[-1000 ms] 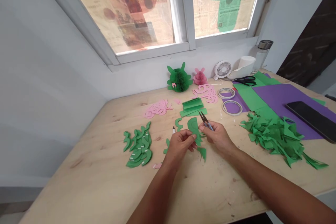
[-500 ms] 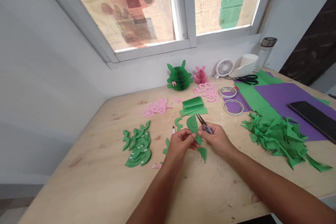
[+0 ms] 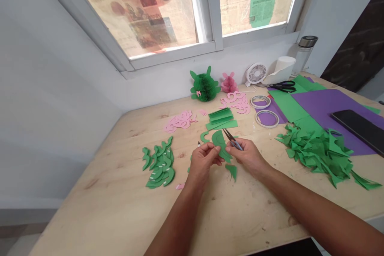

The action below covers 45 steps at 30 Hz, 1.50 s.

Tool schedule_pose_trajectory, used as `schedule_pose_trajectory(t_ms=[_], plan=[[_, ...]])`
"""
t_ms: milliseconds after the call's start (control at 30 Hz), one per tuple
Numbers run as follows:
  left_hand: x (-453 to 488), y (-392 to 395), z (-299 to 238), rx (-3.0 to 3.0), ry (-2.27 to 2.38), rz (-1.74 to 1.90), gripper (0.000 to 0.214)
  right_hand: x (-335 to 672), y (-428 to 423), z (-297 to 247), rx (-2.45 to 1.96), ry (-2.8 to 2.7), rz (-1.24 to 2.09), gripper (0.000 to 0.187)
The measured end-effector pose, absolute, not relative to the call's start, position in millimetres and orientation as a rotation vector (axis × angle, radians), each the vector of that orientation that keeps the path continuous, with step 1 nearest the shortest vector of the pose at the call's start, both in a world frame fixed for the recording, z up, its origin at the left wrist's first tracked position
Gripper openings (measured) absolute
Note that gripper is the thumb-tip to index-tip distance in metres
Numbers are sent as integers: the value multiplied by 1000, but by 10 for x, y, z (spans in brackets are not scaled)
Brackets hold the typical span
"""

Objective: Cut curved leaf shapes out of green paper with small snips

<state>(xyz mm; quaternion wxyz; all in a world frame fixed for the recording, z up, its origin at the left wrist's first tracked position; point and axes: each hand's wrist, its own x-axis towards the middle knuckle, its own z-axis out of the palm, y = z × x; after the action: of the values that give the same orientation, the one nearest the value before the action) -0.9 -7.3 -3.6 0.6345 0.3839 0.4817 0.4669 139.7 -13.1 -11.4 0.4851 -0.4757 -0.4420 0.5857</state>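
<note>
My left hand (image 3: 203,161) pinches a green paper piece (image 3: 220,144) above the wooden table (image 3: 120,208). My right hand (image 3: 247,158) is closed round small scissors (image 3: 230,138), whose dark blades point up and away over the paper. A loose green scrap (image 3: 232,171) lies on the table just below both hands. A curved green cut-out (image 3: 204,136) and a pen tip (image 3: 199,143) sit just beyond my left hand.
A cluster of green cut shapes (image 3: 159,163) lies left, pink cut shapes (image 3: 179,121) and folded green paper (image 3: 220,116) farther back. Green offcuts (image 3: 318,152), purple sheets (image 3: 324,108), a phone (image 3: 360,128), tape rolls (image 3: 267,119) and black scissors (image 3: 283,86) are right. Paper figures (image 3: 205,86) and a fan (image 3: 255,73) stand by the wall.
Both hands have stayed together on the green piece, with only a slight turn of the paper. The view has tilted slightly, so everything sits a little higher in the picture.
</note>
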Motion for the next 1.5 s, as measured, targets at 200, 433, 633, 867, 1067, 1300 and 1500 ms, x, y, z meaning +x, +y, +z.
schedule_pose_trajectory(t_ms=[200,433,633,867,1067,1300,1500], plan=[[-3,-76,-17,870,1111,1092,28,1398,-125,-144,-1154,-1094,1438,20],[-31,-71,-40,954,1067,982,23,1398,-123,-140,-1152,-1110,1411,20],[-18,-81,-19,945,1108,1007,23,1400,-128,-106,-1171,-1083,1399,26],[-33,-54,36,817,1098,1162,21,1416,-151,-70,-1108,-1023,1496,44],[-115,-7,71,751,1037,1232,21,1421,-146,-171,-1158,-1179,1533,48],[-162,17,113,767,1042,1237,21,1422,-145,-193,-1206,-1300,1541,50],[-177,16,125,855,1065,1188,20,1430,-165,-147,-1229,-1340,1565,51]])
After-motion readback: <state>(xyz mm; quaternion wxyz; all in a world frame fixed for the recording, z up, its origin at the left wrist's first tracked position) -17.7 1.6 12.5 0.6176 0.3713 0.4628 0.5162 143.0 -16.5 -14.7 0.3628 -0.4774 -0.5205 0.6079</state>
